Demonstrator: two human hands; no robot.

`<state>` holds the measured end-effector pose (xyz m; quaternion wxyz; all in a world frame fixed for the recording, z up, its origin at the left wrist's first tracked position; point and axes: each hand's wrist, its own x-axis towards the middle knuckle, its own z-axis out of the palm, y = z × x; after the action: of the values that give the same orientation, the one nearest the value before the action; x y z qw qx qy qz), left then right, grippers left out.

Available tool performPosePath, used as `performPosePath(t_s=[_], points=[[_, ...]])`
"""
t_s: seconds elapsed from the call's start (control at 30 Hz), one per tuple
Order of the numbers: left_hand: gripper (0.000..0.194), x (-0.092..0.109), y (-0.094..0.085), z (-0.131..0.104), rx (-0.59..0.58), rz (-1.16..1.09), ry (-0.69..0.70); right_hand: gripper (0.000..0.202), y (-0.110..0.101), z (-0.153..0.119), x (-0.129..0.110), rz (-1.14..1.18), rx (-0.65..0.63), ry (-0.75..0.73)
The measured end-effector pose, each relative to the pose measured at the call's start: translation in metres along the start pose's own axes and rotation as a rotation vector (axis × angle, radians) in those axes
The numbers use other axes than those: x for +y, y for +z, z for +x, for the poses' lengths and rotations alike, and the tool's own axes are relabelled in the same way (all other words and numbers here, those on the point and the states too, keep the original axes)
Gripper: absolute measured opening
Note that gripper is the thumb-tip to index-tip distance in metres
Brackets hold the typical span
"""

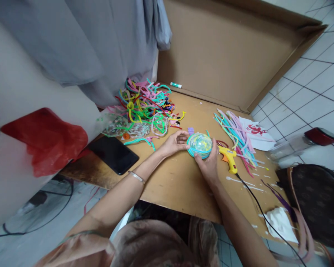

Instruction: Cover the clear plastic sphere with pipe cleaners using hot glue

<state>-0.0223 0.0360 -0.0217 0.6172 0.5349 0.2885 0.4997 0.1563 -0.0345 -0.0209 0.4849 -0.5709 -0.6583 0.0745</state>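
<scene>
A small round, see-through dome-like piece (200,144) with yellow and white strands and a turquoise fuzzy rim, which looks like pipe cleaner, is held over the table. My right hand (208,161) grips it from the right and front, thumb on the near rim. From the left, my left hand (176,144) has curled fingers, with thumb and fingertips pinching at the turquoise rim. A yellow hot glue gun (228,157) lies just right of my right hand. Behind the piece sits a small purple scrap (190,130).
Tangled pipe cleaners (144,100) pile at the back left beside clear round pieces (139,128). A black phone (114,154) lies left. Pipe cleaners (236,128), a bottle (295,144), a dark bag (314,200) and tissue (281,224) stand right. Cardboard (211,52) rises behind.
</scene>
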Motion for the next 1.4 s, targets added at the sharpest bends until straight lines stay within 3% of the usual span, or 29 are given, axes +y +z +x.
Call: performPosePath(t_s=[0.1,0.27,1.1,1.4], points=[[0.078,-0.001,-0.002,0.000,-0.104,-0.091,-0.012,0.085,0.000,0.000,0.001,0.014,-0.015,0.015],[0.076,0.001,-0.005,-0.001,-0.274,-0.116,-0.052,0.086,-0.001,-0.001,-0.002,0.015,-0.037,0.010],[0.072,0.009,-0.006,-0.004,-0.257,-0.084,-0.086,0.080,0.000,-0.005,-0.013,0.020,-0.063,0.058],[0.070,0.018,-0.018,-0.003,-0.309,-0.019,-0.078,0.095,0.002,-0.005,-0.003,0.081,-0.100,0.067]])
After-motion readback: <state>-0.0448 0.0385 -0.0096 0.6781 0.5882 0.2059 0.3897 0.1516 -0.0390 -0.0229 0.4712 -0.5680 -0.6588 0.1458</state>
